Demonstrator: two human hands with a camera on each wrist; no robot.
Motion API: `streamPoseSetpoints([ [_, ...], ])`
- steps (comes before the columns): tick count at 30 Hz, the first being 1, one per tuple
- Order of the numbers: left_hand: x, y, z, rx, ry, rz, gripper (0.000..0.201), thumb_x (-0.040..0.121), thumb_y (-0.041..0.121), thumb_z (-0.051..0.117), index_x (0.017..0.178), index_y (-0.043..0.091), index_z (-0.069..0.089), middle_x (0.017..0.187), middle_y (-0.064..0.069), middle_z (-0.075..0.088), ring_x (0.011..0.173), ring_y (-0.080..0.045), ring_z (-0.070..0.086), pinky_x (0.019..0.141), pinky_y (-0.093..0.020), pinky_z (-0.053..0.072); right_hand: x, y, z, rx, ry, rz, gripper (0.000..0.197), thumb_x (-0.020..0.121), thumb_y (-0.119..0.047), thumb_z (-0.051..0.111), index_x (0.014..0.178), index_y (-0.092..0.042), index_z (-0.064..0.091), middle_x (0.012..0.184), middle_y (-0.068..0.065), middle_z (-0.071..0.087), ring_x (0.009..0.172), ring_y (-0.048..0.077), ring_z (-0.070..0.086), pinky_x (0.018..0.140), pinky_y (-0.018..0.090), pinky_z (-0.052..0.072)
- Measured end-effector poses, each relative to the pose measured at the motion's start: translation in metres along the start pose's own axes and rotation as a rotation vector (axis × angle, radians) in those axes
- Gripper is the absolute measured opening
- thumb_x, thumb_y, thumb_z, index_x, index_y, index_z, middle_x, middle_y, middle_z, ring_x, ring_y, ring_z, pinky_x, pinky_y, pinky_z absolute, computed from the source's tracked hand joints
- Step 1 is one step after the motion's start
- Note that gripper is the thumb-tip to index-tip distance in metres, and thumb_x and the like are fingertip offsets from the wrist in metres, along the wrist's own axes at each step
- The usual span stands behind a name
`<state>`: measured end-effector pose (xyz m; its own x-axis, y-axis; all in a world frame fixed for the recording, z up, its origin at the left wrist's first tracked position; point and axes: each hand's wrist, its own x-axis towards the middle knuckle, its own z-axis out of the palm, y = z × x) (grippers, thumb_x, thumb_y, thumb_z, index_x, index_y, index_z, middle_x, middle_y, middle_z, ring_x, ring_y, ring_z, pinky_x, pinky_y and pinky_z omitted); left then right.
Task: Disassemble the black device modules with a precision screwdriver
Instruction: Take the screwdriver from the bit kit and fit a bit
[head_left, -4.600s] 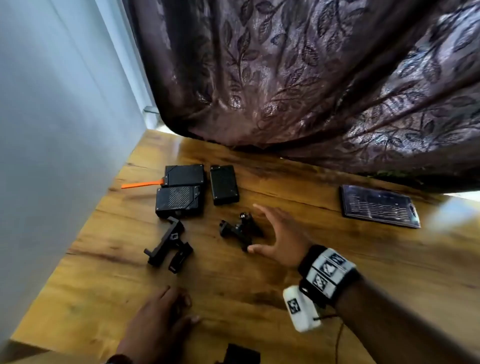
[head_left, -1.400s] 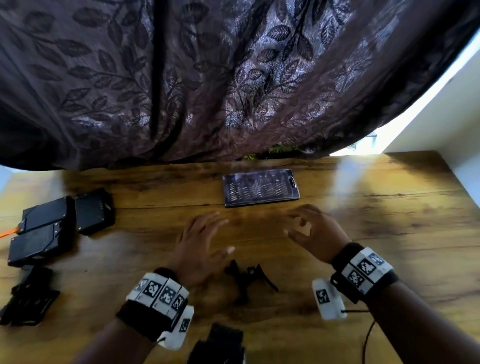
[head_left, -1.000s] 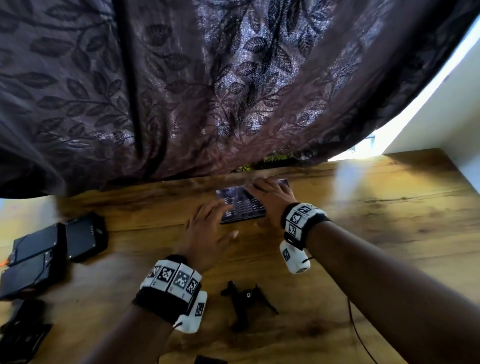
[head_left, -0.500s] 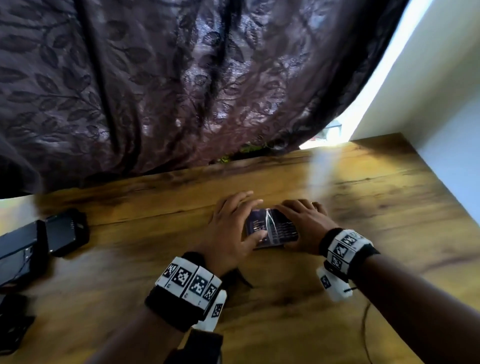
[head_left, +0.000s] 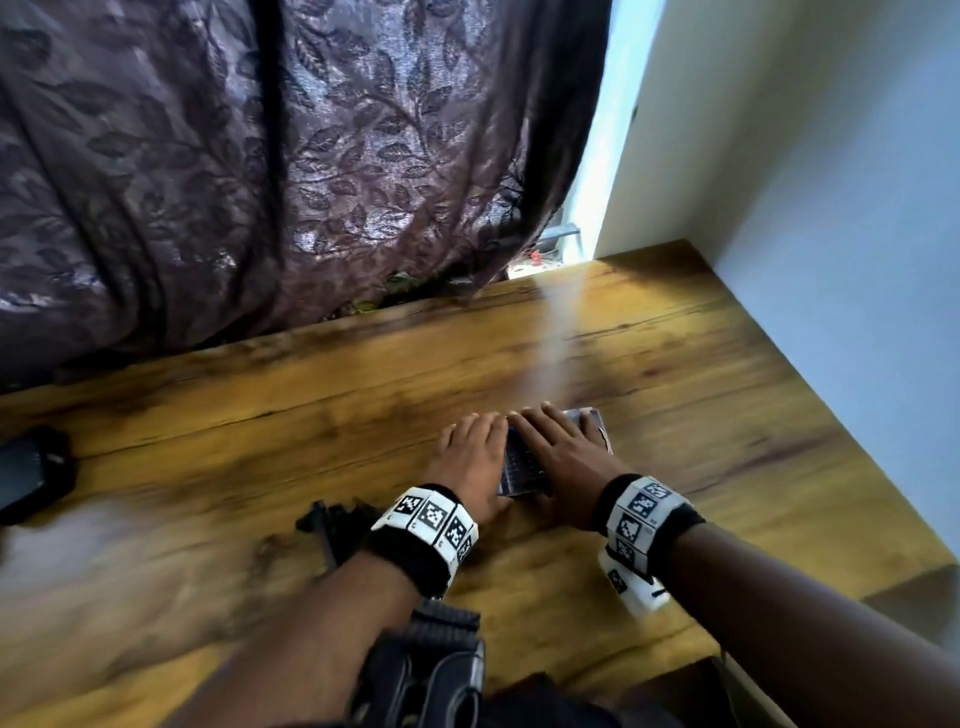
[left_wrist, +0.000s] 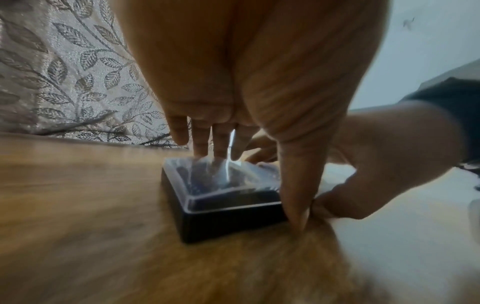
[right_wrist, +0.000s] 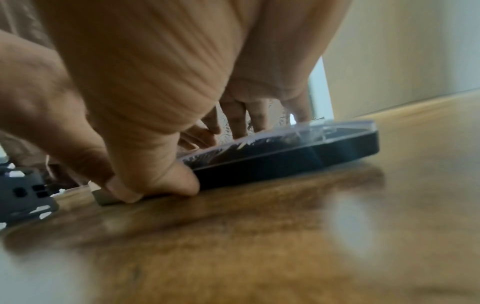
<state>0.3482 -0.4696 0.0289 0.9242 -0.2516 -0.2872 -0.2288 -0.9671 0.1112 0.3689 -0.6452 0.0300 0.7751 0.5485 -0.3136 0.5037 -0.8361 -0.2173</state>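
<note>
At the far left edge of the head view we see a black device module lying on the wooden table. Lower centre, a small black bracket sits just behind our left wrist. Right of centre, our left hand and right hand both clasp the clear-lidded screwdriver bit case, fingers spread over the lid, thumbs at its near edge, case flat on the wood.

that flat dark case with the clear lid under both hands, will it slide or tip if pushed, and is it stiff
The flat dark case with the clear lid lies low and wide on the smooth wooden table, so it would probably slide, not tip. Its straight edges suggest stiff plastic. The glossy lid may be slippery; the left hand and right hand hold its edges.
</note>
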Motion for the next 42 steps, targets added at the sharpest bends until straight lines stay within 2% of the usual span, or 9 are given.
streamPoseSetpoints([
  [8,0.005,0.003,-0.005,0.052,-0.001,0.002,0.100,0.079,0.055,0.075,0.156,0.013,0.026,0.155,-0.006,0.030,0.142,-0.026,0.030,0.121,-0.040,0.021,0.006,-0.013,-0.002,-0.022,-0.056,0.019,0.116,0.085,-0.050,0.071,0.158,-0.025,-0.016,0.165,0.012,0.009,0.154,0.038,0.002,0.116,0.075,0.005],
  [18,0.014,-0.004,-0.003,0.076,-0.035,0.021,0.103,0.068,0.059,0.080,0.149,0.015,0.033,0.142,-0.006,0.041,0.131,-0.027,0.041,0.117,-0.041,0.029,0.009,0.003,-0.013,-0.015,-0.129,-0.045,0.113,0.086,-0.042,0.074,0.160,-0.020,-0.008,0.169,0.011,0.006,0.156,0.035,0.002,0.118,0.071,0.013],
  [26,0.017,-0.014,-0.003,-0.005,-0.034,0.041,0.113,0.064,0.065,0.079,0.153,0.016,0.030,0.147,-0.002,0.042,0.131,-0.025,0.043,0.113,-0.040,0.036,0.014,0.006,-0.030,-0.136,-0.174,-0.110,0.095,0.086,-0.047,0.070,0.158,-0.014,0.018,0.164,0.012,0.022,0.153,0.032,0.015,0.114,0.069,0.028],
  [29,0.015,-0.013,-0.001,0.008,0.008,0.039,0.114,0.064,0.065,0.080,0.153,0.016,0.029,0.147,-0.001,0.041,0.131,-0.024,0.043,0.113,-0.039,0.035,0.014,0.005,-0.032,-0.142,-0.132,-0.130,0.085,0.085,-0.056,0.066,0.153,-0.017,0.031,0.158,0.010,0.035,0.148,0.029,0.029,0.110,0.067,0.036],
  [32,0.014,-0.017,-0.011,-0.062,-0.064,0.044,0.113,0.067,0.065,0.082,0.155,0.017,0.030,0.153,-0.001,0.042,0.138,-0.024,0.042,0.119,-0.041,0.027,0.014,0.009,-0.043,-0.061,-0.133,-0.170,0.074,0.080,-0.060,0.067,0.142,-0.024,0.048,0.142,0.004,0.055,0.130,0.025,0.053,0.103,0.054,0.049],
  [34,0.013,-0.019,-0.024,-0.138,-0.102,0.050,0.099,0.074,0.063,0.079,0.153,0.021,0.037,0.153,0.002,0.046,0.140,-0.020,0.044,0.121,-0.045,0.023,0.014,0.015,-0.054,0.032,-0.120,-0.191,0.051,0.080,-0.051,0.070,0.123,-0.025,0.064,0.115,-0.002,0.070,0.100,0.019,0.067,0.088,0.042,0.058],
  [36,0.012,-0.024,-0.035,-0.199,-0.079,0.053,0.069,0.085,0.055,0.073,0.144,0.027,0.051,0.143,0.005,0.058,0.130,-0.018,0.054,0.116,-0.043,0.032,0.013,0.022,-0.065,0.143,-0.069,-0.175,0.035,0.084,-0.041,0.071,0.116,-0.027,0.071,0.101,-0.006,0.075,0.085,0.014,0.070,0.080,0.038,0.061],
  [38,0.012,-0.031,-0.047,-0.250,-0.034,0.019,0.044,0.091,0.047,0.070,0.131,0.031,0.062,0.128,0.006,0.068,0.114,-0.018,0.063,0.102,-0.036,0.047,0.011,0.029,-0.077,0.236,0.057,-0.148,0.037,0.087,-0.039,0.073,0.122,-0.025,0.071,0.110,-0.005,0.075,0.094,0.012,0.070,0.087,0.032,0.058],
  [42,0.015,-0.042,-0.068,-0.297,0.090,-0.095,0.023,0.093,0.040,0.067,0.115,0.034,0.070,0.108,0.009,0.074,0.099,-0.015,0.068,0.087,-0.034,0.055,0.007,0.047,-0.080,0.366,0.330,-0.075,0.034,0.089,-0.034,0.076,0.119,-0.020,0.072,0.117,-0.001,0.072,0.103,0.013,0.064,0.095,0.031,0.051],
])
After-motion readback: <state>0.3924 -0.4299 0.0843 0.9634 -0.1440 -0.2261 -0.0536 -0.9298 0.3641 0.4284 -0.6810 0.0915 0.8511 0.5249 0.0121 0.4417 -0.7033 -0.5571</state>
